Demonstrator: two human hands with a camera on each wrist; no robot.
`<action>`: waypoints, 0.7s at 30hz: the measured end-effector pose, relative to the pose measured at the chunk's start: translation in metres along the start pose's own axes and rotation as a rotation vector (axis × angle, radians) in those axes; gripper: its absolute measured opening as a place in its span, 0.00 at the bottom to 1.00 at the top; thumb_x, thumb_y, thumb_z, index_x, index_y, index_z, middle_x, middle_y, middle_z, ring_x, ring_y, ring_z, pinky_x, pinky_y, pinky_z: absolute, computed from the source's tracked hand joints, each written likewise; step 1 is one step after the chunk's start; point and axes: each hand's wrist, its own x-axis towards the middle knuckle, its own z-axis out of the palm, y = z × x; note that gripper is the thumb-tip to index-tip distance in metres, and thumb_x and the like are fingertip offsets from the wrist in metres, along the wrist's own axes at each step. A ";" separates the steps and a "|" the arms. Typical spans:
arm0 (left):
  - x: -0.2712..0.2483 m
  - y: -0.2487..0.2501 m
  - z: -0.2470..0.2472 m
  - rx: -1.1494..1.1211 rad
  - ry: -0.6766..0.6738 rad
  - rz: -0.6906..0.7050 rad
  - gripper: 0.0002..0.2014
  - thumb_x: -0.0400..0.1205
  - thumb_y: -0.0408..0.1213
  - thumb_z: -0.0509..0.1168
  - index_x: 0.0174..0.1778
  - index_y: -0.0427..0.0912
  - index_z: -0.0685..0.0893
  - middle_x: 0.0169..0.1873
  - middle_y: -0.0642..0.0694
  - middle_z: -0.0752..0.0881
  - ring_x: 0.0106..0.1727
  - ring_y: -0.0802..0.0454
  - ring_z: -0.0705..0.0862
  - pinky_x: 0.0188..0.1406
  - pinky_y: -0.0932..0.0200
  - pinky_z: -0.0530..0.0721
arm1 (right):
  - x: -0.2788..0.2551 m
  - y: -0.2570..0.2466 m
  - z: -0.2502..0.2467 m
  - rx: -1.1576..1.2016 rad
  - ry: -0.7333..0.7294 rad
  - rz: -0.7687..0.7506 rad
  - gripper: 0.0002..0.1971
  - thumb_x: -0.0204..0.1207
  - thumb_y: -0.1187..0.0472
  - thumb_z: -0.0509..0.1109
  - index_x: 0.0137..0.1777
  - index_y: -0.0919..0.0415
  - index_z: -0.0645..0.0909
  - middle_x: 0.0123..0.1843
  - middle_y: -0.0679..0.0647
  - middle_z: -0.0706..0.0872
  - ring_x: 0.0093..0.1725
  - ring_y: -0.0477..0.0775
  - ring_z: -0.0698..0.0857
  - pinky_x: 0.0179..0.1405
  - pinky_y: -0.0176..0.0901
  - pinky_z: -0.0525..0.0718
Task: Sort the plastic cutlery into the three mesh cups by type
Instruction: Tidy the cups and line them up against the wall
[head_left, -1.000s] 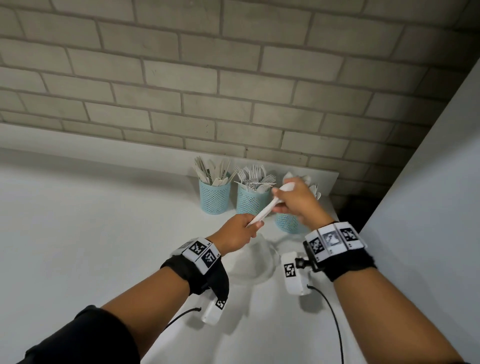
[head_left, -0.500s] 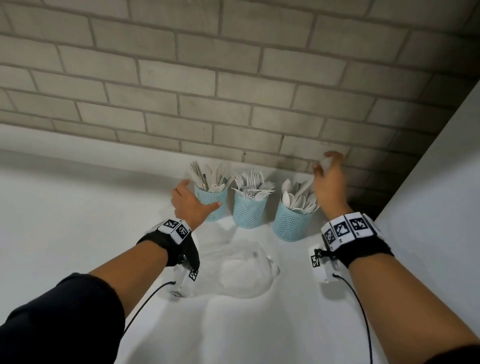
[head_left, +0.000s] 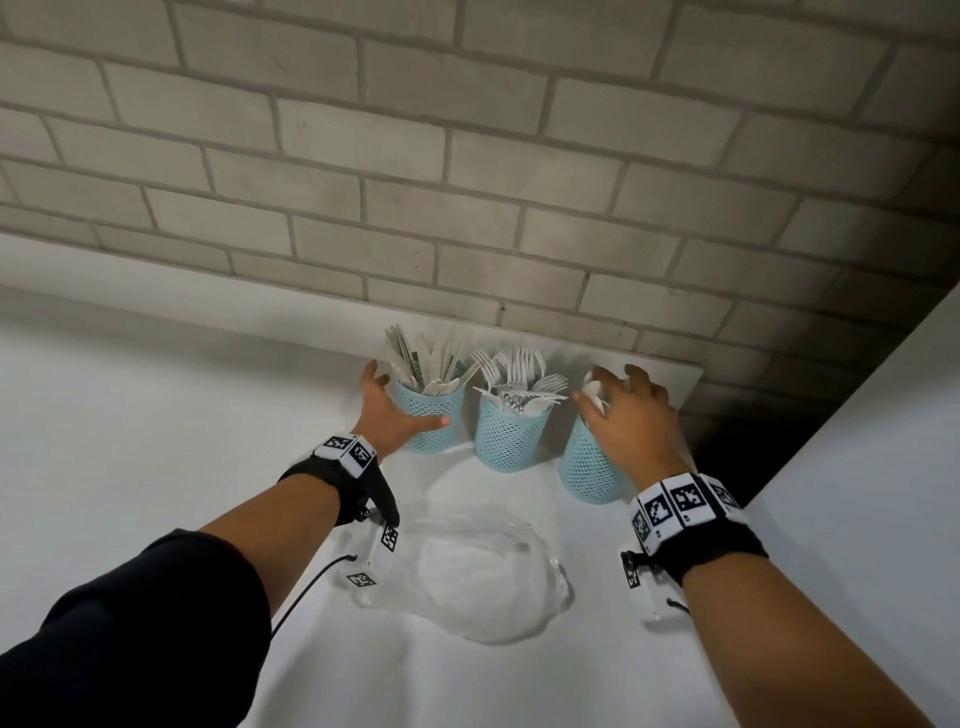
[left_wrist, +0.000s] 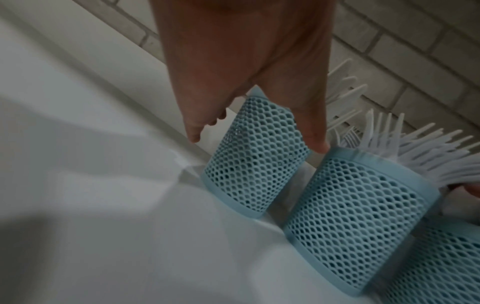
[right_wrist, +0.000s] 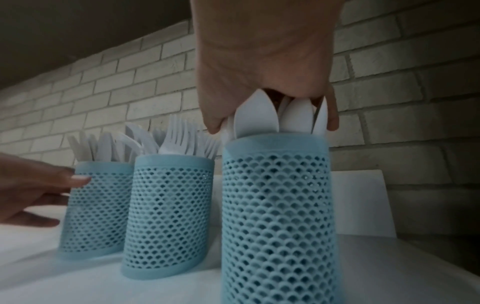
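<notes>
Pale-blue perforated mesh, three cylindrical cups in a row on white table w/ smooth solid rims top & bottom. Left cup: flat white plastic knives, fanned. Middle cup: white forks, tines splayed outward. Right cup: white spoons, rounded glossy bowls poking above rim. Crumpled clear plastic bag lying flat just in front of cups. Backdrop of matte grey brick wall w/ light mortar lines.

Left hand spread around left cup, thumb across its front wall, fingers past far side; touching or just off the mesh, cannot tell; fingers fairly straight, nothing clasped. Right hand capped over spoon bowls from above, thumb and fingers curled down round the bunch at rim level, spoon bowls pressed into palm. Black wrist straps w/ square marker tags on both arms.
</notes>
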 end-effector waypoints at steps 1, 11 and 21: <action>0.001 0.001 0.000 -0.018 -0.016 0.008 0.62 0.62 0.27 0.81 0.81 0.40 0.40 0.79 0.38 0.60 0.78 0.45 0.65 0.76 0.48 0.66 | 0.001 0.000 0.002 -0.019 0.035 -0.007 0.22 0.80 0.41 0.55 0.72 0.46 0.71 0.71 0.60 0.72 0.66 0.69 0.74 0.60 0.58 0.77; 0.011 -0.006 -0.008 0.129 -0.094 0.103 0.46 0.49 0.46 0.87 0.62 0.41 0.77 0.56 0.47 0.86 0.55 0.51 0.87 0.57 0.49 0.86 | -0.007 -0.020 -0.015 0.209 0.336 -0.056 0.22 0.78 0.45 0.56 0.63 0.56 0.81 0.63 0.59 0.82 0.66 0.64 0.76 0.63 0.62 0.68; 0.005 -0.029 -0.034 0.091 -0.176 0.132 0.52 0.53 0.45 0.87 0.71 0.41 0.68 0.57 0.46 0.86 0.57 0.51 0.87 0.57 0.47 0.86 | -0.062 -0.144 0.022 0.556 -0.353 -0.225 0.41 0.74 0.40 0.67 0.79 0.65 0.58 0.74 0.61 0.70 0.73 0.60 0.71 0.69 0.50 0.75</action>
